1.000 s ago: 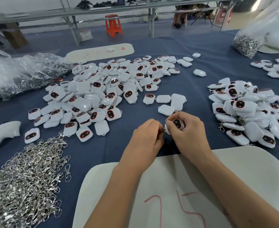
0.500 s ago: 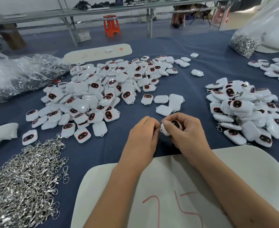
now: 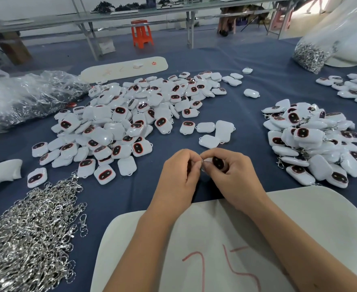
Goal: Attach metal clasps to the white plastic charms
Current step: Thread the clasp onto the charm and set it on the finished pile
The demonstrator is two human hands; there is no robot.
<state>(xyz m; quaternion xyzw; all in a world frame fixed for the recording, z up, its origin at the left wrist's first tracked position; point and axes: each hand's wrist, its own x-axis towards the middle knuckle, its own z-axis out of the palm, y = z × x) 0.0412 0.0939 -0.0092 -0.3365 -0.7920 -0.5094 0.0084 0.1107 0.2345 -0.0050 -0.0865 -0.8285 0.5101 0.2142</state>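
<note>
**Clasp fitting: hands joined over one charm**

The right hand [image 3: 234,175] grips one white plastic charm [image 3: 216,162], fingers curled round it, dark red-rimmed face turned up. The left hand [image 3: 179,175] meets it fingertip to fingertip, fingers curled and pinching at the charm's left edge, where a small glint of metal [image 3: 202,164] shows; whether this is a clasp ring cannot be confirmed. Both hands are held above the blue table cloth [image 3: 247,110], just beyond the near white board [image 3: 299,218] marked with red strokes.

Stock positions:
- Loose charm pile [image 3: 120,123]: left of centre, beyond the hands.
- Charm pile with clasps visible among the pieces [image 3: 312,142]: to the right.
- Metal clasp heap [image 3: 30,234]: near left.
- Crumpled clear plastic bag [image 3: 26,98]: far left.
- Clear bag of metal clasps [image 3: 310,55]: far right corner.
</note>
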